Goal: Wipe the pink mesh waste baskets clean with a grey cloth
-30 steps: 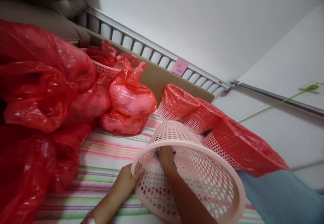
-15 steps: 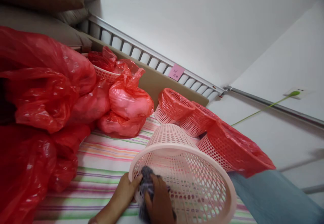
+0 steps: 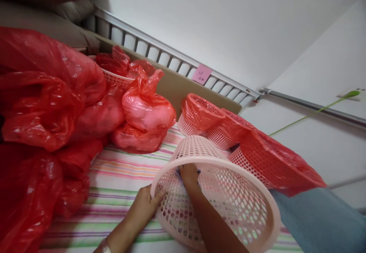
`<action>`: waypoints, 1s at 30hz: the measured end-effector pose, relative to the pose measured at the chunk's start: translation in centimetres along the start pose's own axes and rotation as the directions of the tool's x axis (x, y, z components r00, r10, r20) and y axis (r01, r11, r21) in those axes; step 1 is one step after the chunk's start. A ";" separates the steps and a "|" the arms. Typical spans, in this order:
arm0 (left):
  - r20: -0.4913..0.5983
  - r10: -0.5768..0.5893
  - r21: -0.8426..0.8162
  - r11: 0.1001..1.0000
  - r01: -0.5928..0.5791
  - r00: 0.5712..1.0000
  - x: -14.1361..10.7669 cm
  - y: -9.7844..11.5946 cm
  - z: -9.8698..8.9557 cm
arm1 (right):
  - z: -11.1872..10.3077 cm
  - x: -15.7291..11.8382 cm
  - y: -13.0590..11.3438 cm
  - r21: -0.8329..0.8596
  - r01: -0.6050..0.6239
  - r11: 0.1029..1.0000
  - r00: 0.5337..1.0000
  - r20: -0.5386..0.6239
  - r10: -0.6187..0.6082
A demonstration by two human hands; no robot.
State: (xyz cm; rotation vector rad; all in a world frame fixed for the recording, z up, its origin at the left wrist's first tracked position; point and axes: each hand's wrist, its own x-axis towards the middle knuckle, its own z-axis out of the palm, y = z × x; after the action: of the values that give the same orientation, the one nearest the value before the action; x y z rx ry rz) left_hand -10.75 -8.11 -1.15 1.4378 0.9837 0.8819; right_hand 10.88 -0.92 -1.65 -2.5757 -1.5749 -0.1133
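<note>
A pale pink perforated plastic basket lies tipped on its side, its wide mouth towards me. My left hand grips the left of its rim, thumb inside and the fingers behind the wall. My right hand reaches deep into the basket and is closed on a dark grey-blue cloth, pressed near the inner wall towards the bottom. Most of the cloth is hidden by the hand. The basket rests on a striped sheet.
Full red plastic bags are heaped at the left. Baskets lined with red bags stand in a row behind and to the right. A white railing with a pink note runs along the back. Blue cloth lies at the right.
My right hand has moved from the basket's mouth deep inside, taking the cloth with it. My left hand has let go of the cloth's edge area and stays on the rim.
</note>
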 end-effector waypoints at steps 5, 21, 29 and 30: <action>0.032 -0.131 -0.142 0.981 0.135 0.991 -0.6 -1.5 1.6 | 0.1 0.4 0.4 0.025 0.004 1.000 1.000 0.012 -0.004; 0.019 -0.187 -0.149 0.971 0.187 0.982 -0.8 -1.8 2.4 | 0.8 -16.3 3.3 0.178 0.364 0.914 0.931 -0.103 -0.351; 0.002 0.061 0.096 0.993 -0.061 0.998 -0.7 1.2 -0.8 | -0.2 -2.2 0.2 0.005 0.097 0.995 0.995 -0.041 -0.096; -0.008 0.061 0.085 0.995 -0.060 0.998 -0.7 1.0 -1.0 | 0.2 -1.2 -0.1 0.005 0.086 0.996 0.995 -0.042 -0.085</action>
State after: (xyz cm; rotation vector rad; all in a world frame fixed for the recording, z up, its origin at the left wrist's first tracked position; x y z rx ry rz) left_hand -11.82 -8.44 -0.02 1.5435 0.9998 0.9016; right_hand 10.26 -1.94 -2.04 -2.4843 -1.6680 -0.1675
